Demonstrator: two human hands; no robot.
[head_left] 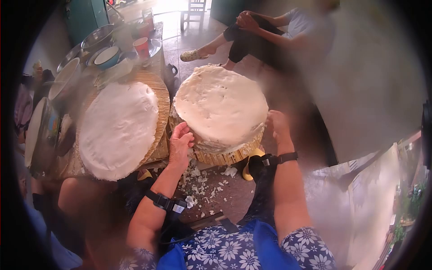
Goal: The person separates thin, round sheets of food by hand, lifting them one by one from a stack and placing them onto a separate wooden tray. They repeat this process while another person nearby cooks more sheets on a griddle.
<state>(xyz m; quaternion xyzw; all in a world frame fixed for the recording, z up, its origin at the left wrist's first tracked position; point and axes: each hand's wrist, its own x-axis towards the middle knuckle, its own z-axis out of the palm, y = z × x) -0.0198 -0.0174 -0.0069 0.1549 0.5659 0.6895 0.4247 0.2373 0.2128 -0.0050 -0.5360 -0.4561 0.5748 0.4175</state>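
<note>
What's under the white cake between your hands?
A woven tray: only its front rim shows below the cake. The rest of the tray, and whatever lies beneath it, is covered.

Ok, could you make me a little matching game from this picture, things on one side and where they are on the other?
Things:
1 left hand
2 right hand
3 red cup
4 white crumbs

Places:
A on the floor
B far back, beside a bowl
C against the right edge of the round white cake
D against the cake's near left side

Pairs: 1-D, 2-C, 3-B, 4-A.
</note>
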